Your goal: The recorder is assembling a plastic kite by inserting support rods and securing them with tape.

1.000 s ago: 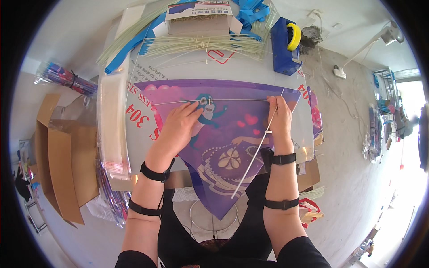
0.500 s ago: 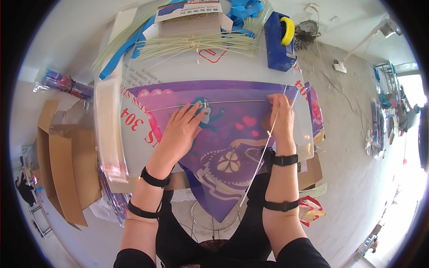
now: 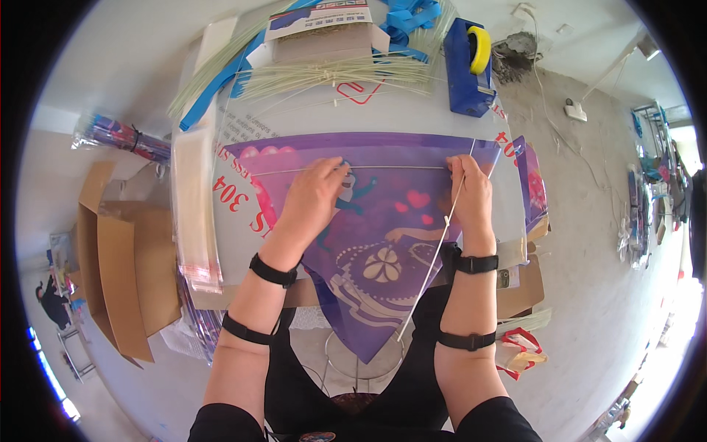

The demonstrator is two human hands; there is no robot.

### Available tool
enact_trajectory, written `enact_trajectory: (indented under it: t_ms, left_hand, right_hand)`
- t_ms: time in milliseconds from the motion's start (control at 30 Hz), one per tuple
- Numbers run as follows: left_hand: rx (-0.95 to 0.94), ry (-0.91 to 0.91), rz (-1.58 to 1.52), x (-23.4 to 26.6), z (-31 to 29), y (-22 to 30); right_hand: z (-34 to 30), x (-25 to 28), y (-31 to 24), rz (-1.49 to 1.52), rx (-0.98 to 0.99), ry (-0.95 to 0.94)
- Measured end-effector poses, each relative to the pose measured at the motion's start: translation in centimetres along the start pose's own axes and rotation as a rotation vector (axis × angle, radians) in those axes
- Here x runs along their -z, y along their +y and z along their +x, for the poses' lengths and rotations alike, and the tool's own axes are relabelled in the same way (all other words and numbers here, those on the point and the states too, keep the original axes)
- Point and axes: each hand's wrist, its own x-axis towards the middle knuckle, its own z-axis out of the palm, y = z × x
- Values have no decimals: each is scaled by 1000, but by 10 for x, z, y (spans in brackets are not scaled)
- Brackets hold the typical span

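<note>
A purple, triangular kite sheet point(image 3: 434, 144) printed with pink hearts and a dress-like figure lies on the table, its point hanging over the near edge. A thin white rod point(image 3: 398, 167) runs crosswise over its upper part. My left hand point(image 3: 305, 202) is closed on this rod near its middle. At the rod's right end, the fingers of my right hand point(image 3: 473, 206) are pinched on it; the exact fingertip contact is partly hidden. A second thin rod point(image 3: 427, 280), with a small white fitting, slants along the sheet's right edge, passing by my right hand.
A blue tape dispenser point(image 3: 464, 74) with yellow tape stands at the back right. Behind the sheet lie a bundle of thin rods point(image 3: 294, 79), an open carton point(image 3: 324, 46) and blue strips point(image 3: 199, 103). Clear plastic sleeves point(image 3: 195, 214) line the left side; a cardboard box point(image 3: 121, 272) stands beyond.
My left hand has gone from spread fingers on the sheet to fingers drawn together on the cross rod, slightly further right. My right hand stays at the rod's right end.
</note>
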Motion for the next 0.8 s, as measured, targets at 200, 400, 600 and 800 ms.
enact_trajectory:
  t_ms: [200,400,600,800]
  left_hand:
    - [33,123,-81,-6,20,-13]
    - [107,64,-172,-8,27,-18]
    - [121,103,-185,-12,35,-20]
    - [174,108,-233,-13,39,-24]
  right_hand:
    - [-1,3,-5,8,-52,-15]
    - [1,7,-4,-38,-7,-37]
    - [1,5,2,-63,-30,-47]
    - [0,4,-3,-93,-6,-45]
